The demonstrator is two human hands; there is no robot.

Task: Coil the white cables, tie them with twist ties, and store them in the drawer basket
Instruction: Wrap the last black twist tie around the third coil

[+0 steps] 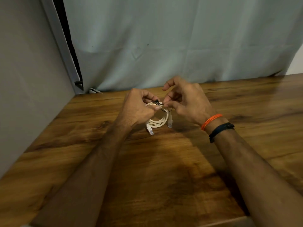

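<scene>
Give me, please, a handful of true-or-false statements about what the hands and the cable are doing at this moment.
1. The left hand holds the coiled white cable. True.
2. A red twist tie is on the coil. False: the twist tie is black.
3. The right hand lies flat on the table. False: its fingers pinch the tie at the coil's top.
4. Both connectors hang at the coil's lower side. True.
5. The coil already lies in a basket. False: it is over the wooden table; no basket shows.

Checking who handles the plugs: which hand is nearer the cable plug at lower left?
Left. The left hand is just above that plug; the right hand is farther right.
</scene>
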